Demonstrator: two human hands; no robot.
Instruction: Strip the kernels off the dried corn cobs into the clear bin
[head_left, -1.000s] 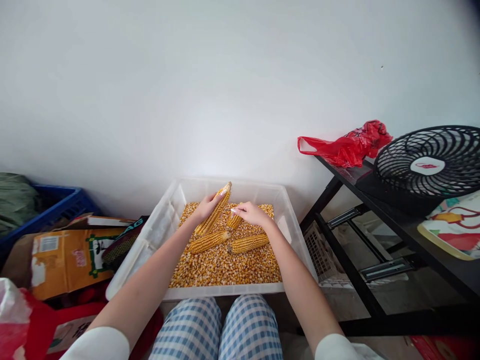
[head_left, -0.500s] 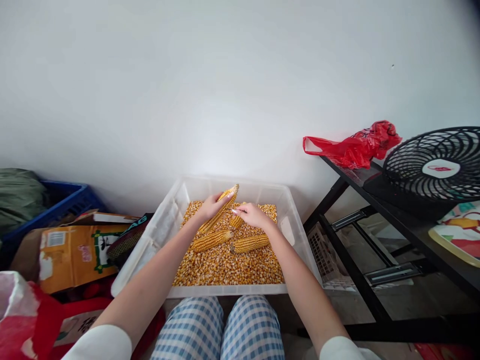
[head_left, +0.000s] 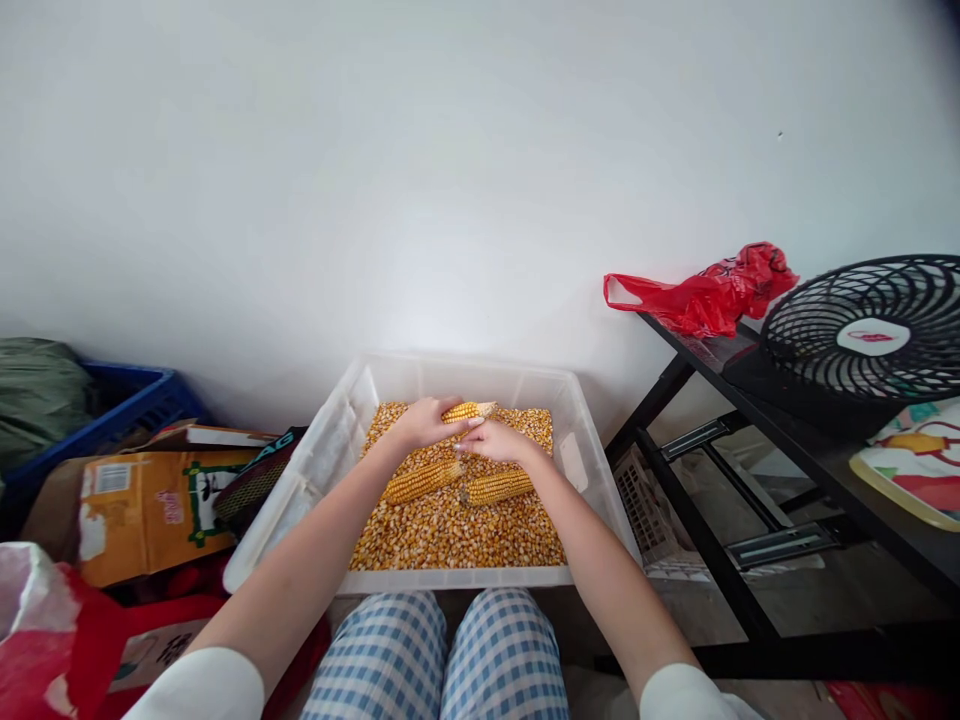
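My left hand (head_left: pixel 427 423) is wrapped round a yellow corn cob (head_left: pixel 471 411), whose pale tip points right. Close against it, my right hand (head_left: pixel 495 440) has its fingers bent together near the cob's underside; what they pinch, if anything, is hidden. Below the hands two more cobs rest on loose kernels: a left cob (head_left: pixel 424 482) and a right cob (head_left: pixel 498 487). The loose corn kernels (head_left: pixel 457 540) spread across a translucent plastic bin (head_left: pixel 592 455) in front of my knees.
A white wall stands behind the bin. To the left are an orange cardboard box (head_left: pixel 161 510), a blue crate (head_left: pixel 142 395) and a red bag (head_left: pixel 90 640). On the right, a black table (head_left: pixel 795 430) carries a red plastic bag (head_left: pixel 705 300) and a black fan (head_left: pixel 874 335).
The cob in my left hand has tipped from steeply slanted to nearly level, its tip lower and farther right. My right hand has moved slightly down and left, now meeting my left hand.
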